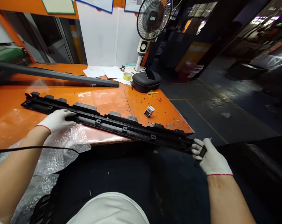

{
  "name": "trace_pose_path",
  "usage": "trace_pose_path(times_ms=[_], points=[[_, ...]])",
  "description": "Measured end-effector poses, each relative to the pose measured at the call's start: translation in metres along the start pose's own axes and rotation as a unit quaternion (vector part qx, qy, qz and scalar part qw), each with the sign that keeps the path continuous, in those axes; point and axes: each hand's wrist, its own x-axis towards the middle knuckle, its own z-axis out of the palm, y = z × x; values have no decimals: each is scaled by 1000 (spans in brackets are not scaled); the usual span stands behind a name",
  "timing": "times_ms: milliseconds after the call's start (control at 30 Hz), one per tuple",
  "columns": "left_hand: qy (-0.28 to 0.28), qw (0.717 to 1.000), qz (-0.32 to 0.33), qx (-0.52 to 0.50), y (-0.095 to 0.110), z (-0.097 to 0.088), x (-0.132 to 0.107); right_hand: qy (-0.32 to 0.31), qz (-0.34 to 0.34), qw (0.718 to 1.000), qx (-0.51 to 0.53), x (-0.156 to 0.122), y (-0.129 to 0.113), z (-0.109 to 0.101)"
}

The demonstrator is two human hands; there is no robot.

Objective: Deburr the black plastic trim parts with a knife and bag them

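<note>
A long black plastic trim strip [115,124], with tabs along its far edge and square clip seats along its channel, lies slantwise over the table's front edge. Its right end sticks out past that edge. My left hand [59,119], in a white glove, is closed on the strip's near edge, left of its middle. At the strip's right end is my right hand [209,157], also gloved, its fingers wrapped around a small black-handled tool [203,151]. The tool's exact kind is unclear. Whether those fingers also touch the strip, I cannot tell.
Bubble wrap [59,155] hangs off the orange table [103,96] under my left arm. A second long dark strip [61,74] lies behind. Farther back are a small box [149,111], black case [146,81], yellow tape roll [127,76] and fan [152,21].
</note>
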Motion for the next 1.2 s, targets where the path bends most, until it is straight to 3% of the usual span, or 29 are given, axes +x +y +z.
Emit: trace_pose_path(times_ms=[100,233,400,500,600,733,1200], points=[[17,1000,18,17,-3,19,-3,7,39,998,44,-16,-9,15],[79,996,18,49,6,36,-12,-164,23,986,11,-63,-4,63],[100,995,10,-5,-1,42,-19,-366,25,923,-116,-125,14,146],[115,993,1,-36,-5,44,-19,-404,49,901,-152,-143,21,189],[119,992,-12,-49,-5,46,-18,-397,50,902,-161,-148,25,218],[118,992,-15,-50,-7,47,-17,-391,53,903,-171,-148,30,234],[101,995,3,14,-13,49,-15,-380,5,908,-177,-154,34,240]])
